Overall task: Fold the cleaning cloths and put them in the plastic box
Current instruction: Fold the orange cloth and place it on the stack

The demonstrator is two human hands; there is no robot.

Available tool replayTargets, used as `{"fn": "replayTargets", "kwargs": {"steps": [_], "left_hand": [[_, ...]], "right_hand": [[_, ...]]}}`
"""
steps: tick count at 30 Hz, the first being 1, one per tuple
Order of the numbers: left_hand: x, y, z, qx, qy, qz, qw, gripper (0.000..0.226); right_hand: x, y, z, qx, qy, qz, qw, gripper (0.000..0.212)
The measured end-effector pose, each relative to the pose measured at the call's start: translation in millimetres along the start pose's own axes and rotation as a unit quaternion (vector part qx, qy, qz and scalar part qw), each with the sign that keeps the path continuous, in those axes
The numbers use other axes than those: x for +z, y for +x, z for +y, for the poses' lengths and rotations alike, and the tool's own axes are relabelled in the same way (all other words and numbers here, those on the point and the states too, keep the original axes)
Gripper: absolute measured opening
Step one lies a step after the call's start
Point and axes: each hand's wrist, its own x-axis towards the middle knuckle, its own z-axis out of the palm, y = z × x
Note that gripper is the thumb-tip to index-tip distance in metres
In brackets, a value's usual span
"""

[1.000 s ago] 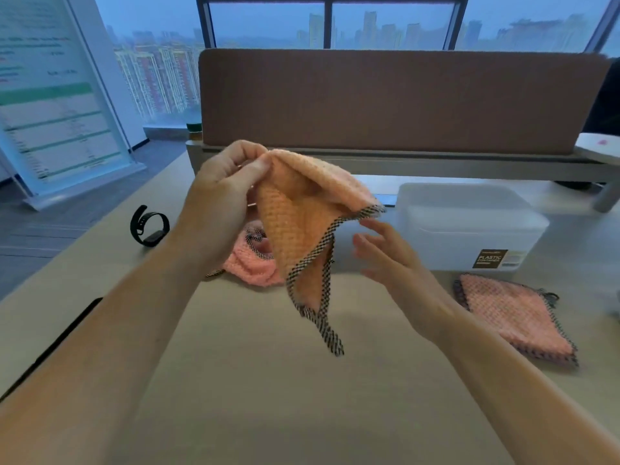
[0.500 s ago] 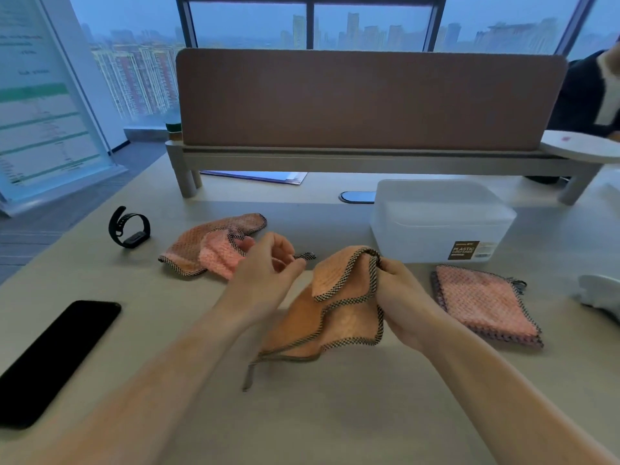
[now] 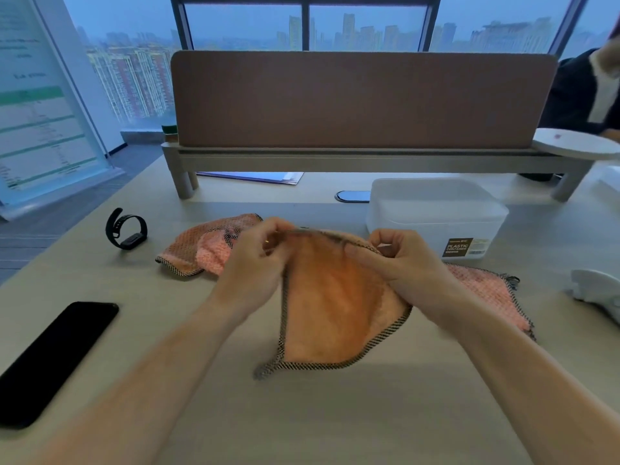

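An orange cleaning cloth [image 3: 335,303] with a dark checked border hangs spread between my hands, its lower corner resting on the table. My left hand [image 3: 255,263] pinches its top left corner and my right hand [image 3: 399,260] pinches the top right corner. A crumpled pile of pink cloths [image 3: 204,248] lies behind my left hand. A folded pink cloth [image 3: 486,293] lies flat to the right, partly hidden by my right forearm. The translucent plastic box [image 3: 436,213] stands behind my right hand, with a lid on top and a label on its front.
A black phone [image 3: 57,357] lies at the left near the table edge. A black wristband [image 3: 125,228] stands behind it. A brown divider on a raised shelf [image 3: 362,102] closes the back. A white object [image 3: 597,293] sits at the far right. Another person's dark sleeve [image 3: 577,92] shows top right.
The cloth has come down from in front of me to the table. My right hand took hold of it, and both hands have pulled its top edge apart so it hangs spread.
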Motion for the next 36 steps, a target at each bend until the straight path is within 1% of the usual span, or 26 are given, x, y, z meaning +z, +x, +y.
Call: {"fn": "replayTargets", "kwargs": {"steps": [2,4,5,6,8,9,10,11,12,13,14,15,17,18,19,20,21,22,23,24,25,28,29,30,33,36], "left_hand": [[-18.2,11.3,-0.9,0.007,0.072,0.041,0.997,0.028],[-34.7,22.5,0.7,0.040,0.130,0.048,0.989,0.028],[-41.9,27.9,4.6,0.042,0.117,0.058,0.991,0.028],[-47.9,32.7,10.3,0.036,0.075,0.068,0.994,0.028],[-60.1,40.3,25.4,0.044,-0.030,0.090,0.994,0.033],[-66.0,40.3,32.0,0.059,-0.066,0.087,0.992,0.035],[-73.5,35.5,36.4,0.076,-0.081,0.064,0.992,0.036],[-80.9,27.6,36.7,0.078,-0.062,0.018,0.995,0.032],[-86.9,19.5,35.0,0.054,-0.017,-0.053,0.997,0.027],[-90.3,11.0,31.9,0.010,0.034,-0.135,0.990,0.021],[-90.2,2.9,29.2,-0.035,0.072,-0.200,0.977,0.026],[-87.3,-1.8,26.0,-0.062,0.087,-0.226,0.968,0.043],[-69.0,-2.4,26.8,-0.045,0.048,-0.176,0.982,0.079],[-55.5,0.2,29.6,-0.019,0.055,-0.155,0.986,0.089],[-41.3,2.0,30.9,0.018,0.085,-0.155,0.984,0.089],[-30.4,4.0,27.3,0.058,0.121,-0.158,0.978,0.074],[-23.8,7.3,22.6,0.088,0.165,-0.149,0.971,0.048],[-22.6,10.3,19.9,0.094,0.214,-0.131,0.964,0.023],[-26.0,14.0,16.3,0.080,0.233,-0.121,0.962,0.006],[-31.1,17.6,13.5,0.060,0.230,-0.117,0.964,0.004],[-36.2,20.8,12.4,0.048,0.219,-0.110,0.968,0.007],[-49.7,36.7,22.9,0.101,0.201,-0.062,0.972,0.015],[-53.0,43.3,27.8,0.112,0.190,-0.047,0.974,0.017],[-56.0,49.4,33.4,0.120,0.181,-0.034,0.976,0.017],[-66.5,59.3,53.7,0.168,0.159,0.029,0.972,0.018],[-76.5,49.1,72.5,0.221,0.116,0.066,0.966,0.021]], "right_hand": [[-17.0,2.3,2.9,-0.014,-0.052,-0.003,0.999,0.032],[-29.9,8.1,2.5,-0.049,-0.093,0.027,0.994,0.022],[-35.0,13.0,0.2,-0.082,-0.110,0.060,0.989,0.017],[-39.9,18.0,-3.9,-0.127,-0.122,0.097,0.980,0.012],[-48.5,23.1,-22.7,-0.219,-0.144,0.173,0.949,0.004],[-52.5,23.5,-34.2,-0.257,-0.149,0.210,0.932,0.003],[-56.0,22.8,-44.1,-0.286,-0.146,0.238,0.917,0.003],[-57.9,20.3,-52.6,-0.307,-0.143,0.253,0.907,0.005],[-56.9,17.2,-58.9,-0.323,-0.147,0.252,0.900,0.006],[-54.0,14.7,-62.7,-0.336,-0.160,0.238,0.897,0.007],[-49.2,13.1,-64.4,-0.346,-0.178,0.212,0.896,0.007],[-42.7,13.1,-64.5,-0.354,-0.197,0.177,0.897,0.006],[-26.5,13.6,-62.4,-0.360,-0.228,0.096,0.900,0.015],[-18.8,14.3,-60.6,-0.362,-0.248,0.062,0.897,0.022],[-12.4,14.4,-58.9,-0.361,-0.267,0.035,0.893,0.026],[-8.4,14.1,-56.8,-0.358,-0.280,0.017,0.891,0.026],[-8.3,14.3,-54.5,-0.351,-0.289,0.009,0.891,0.025],[-11.6,14.9,-51.8,-0.339,-0.294,0.011,0.894,0.024],[-18.2,16.0,-49.2,-0.321,-0.298,0.022,0.899,0.022],[-26.1,18.2,-45.6,-0.302,-0.305,0.032,0.903,0.018],[-33.9,20.9,-42.0,-0.281,-0.315,0.037,0.906,0.013],[-48.8,31.7,-37.1,-0.241,-0.338,0.044,0.908,0.003],[-52.3,35.6,-39.2,-0.238,-0.344,0.053,0.907,0.007],[-56.1,39.1,-43.8,-0.241,-0.349,0.064,0.903,0.010],[-66.9,43.1,-68.5,-0.268,-0.342,0.114,0.893,0.011],[-76.0,36.7,-88.4,-0.311,-0.297,0.176,0.885,0.011]]}}
